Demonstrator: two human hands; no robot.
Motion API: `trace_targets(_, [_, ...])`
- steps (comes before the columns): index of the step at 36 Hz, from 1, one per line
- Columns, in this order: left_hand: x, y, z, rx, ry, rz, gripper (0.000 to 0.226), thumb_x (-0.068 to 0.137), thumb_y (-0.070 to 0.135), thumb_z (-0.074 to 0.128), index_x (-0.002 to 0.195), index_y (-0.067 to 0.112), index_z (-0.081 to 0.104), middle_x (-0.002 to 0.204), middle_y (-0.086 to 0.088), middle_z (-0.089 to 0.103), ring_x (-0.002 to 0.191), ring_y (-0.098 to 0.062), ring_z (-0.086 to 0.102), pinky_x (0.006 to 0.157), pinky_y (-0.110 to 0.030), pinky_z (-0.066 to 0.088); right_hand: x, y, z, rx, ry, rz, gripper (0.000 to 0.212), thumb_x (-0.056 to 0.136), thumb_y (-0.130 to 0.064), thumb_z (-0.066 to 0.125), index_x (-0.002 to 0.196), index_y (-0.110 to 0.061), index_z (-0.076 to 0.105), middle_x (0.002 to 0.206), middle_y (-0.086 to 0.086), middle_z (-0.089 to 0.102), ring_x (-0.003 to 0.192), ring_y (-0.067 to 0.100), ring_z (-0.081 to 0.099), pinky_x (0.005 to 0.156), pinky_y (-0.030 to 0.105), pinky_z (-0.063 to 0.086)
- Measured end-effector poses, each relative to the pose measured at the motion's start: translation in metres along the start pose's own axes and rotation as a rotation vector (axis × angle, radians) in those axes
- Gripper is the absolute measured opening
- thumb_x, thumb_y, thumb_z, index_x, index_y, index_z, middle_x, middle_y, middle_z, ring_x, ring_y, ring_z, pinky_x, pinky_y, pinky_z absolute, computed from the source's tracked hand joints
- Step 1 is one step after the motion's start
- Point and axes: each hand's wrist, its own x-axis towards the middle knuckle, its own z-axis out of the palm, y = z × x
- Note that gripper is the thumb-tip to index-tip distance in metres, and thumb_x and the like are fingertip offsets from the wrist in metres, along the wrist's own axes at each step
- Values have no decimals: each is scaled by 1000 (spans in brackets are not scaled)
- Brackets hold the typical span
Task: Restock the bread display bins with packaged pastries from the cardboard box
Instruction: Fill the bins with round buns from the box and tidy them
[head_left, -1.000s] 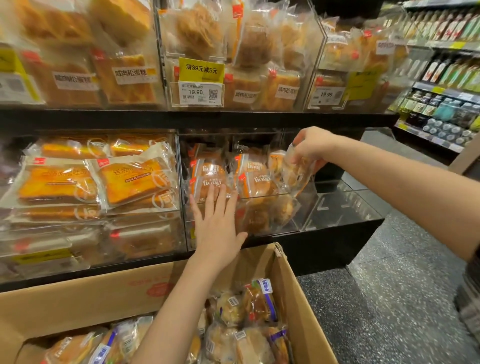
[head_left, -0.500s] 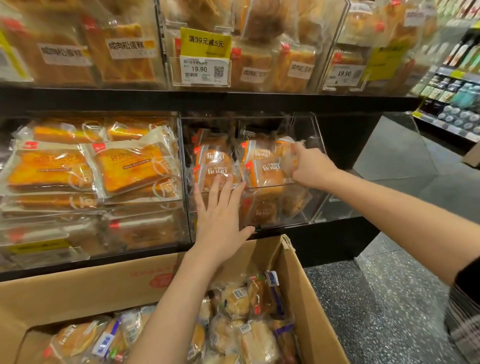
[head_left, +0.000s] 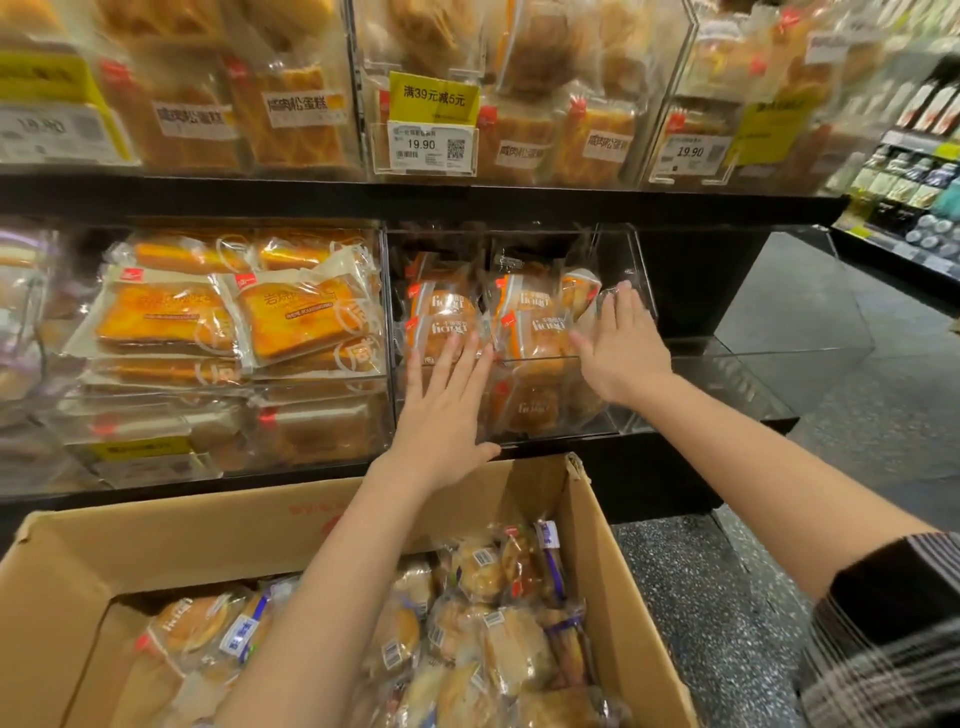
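On the far left of the lower shelf, a clear bin (head_left: 223, 332) holds flat orange bread packs. Next to it, the middle bin (head_left: 631, 270) holds round packaged pastries (head_left: 441, 317) stacked in rows. The left hand (head_left: 441, 410) lies flat, fingers straight and spread, against this bin's clear front, holding nothing. The right hand (head_left: 621, 345) reaches over the front edge with fingers extended, pressing on a pastry pack (head_left: 582, 291) at the right end of the row. Below, the cardboard box (head_left: 291, 525) sits open, full of wrapped pastries (head_left: 498, 623).
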Motion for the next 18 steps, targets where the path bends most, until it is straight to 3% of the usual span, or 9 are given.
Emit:
trace_targets(2, [-11,-3,-12,-37,-45,75,101,90,50,56,151,19,-19,157,-2,-26,144,-18,-25,117,-44,-16,-19,-11,-1,18,148,-26,67,102,-41,32,153,-6,7,161,14,-5,149,26,-5,118,36,-1])
trace_targets(4, [-27,-8,-27,-157,-112,108,95,92,43,58,152,26,-14,157,7,-23,141,-9,-19,118,-37,-4,-41,-26,-3,108,293,-127,57,98,-24,47,149,-7,27,160,15,12,148,27,8,119,39,4])
trace_targets(6, [-47,-18,-44,-247,-207,102,84,94,42,56,153,33,-4,158,16,-10,140,-3,-6,118,-34,9,-61,-44,-4,213,355,-241,47,91,-11,55,137,-7,45,150,17,34,141,31,27,119,46,20])
trace_targets(8, [-64,-31,-56,-245,-296,104,74,95,43,53,152,35,8,159,15,12,144,-8,17,116,-32,23,-77,-64,-5,297,328,-307,41,89,-9,56,129,-5,53,136,16,48,129,32,41,111,44,33])
trace_targets(12, [-99,-61,-70,-271,-502,46,57,94,39,56,146,32,34,142,6,49,122,-9,51,103,-28,41,-97,-113,0,426,177,-331,27,92,-14,50,116,-7,61,117,10,59,111,27,52,97,43,42])
trace_targets(15, [-126,-85,-73,-254,-529,-17,52,94,38,57,142,31,41,135,6,55,118,-7,54,101,-25,41,-111,-149,7,566,56,-351,27,94,-14,48,116,-12,63,113,6,64,106,23,57,95,42,46])
trace_targets(18, [-152,-110,-68,-232,-558,-89,50,94,38,56,142,31,41,136,8,54,118,-6,53,101,-23,41,-126,-180,18,665,-55,-371,26,95,-14,46,113,-16,66,102,1,67,94,18,61,82,35,51])
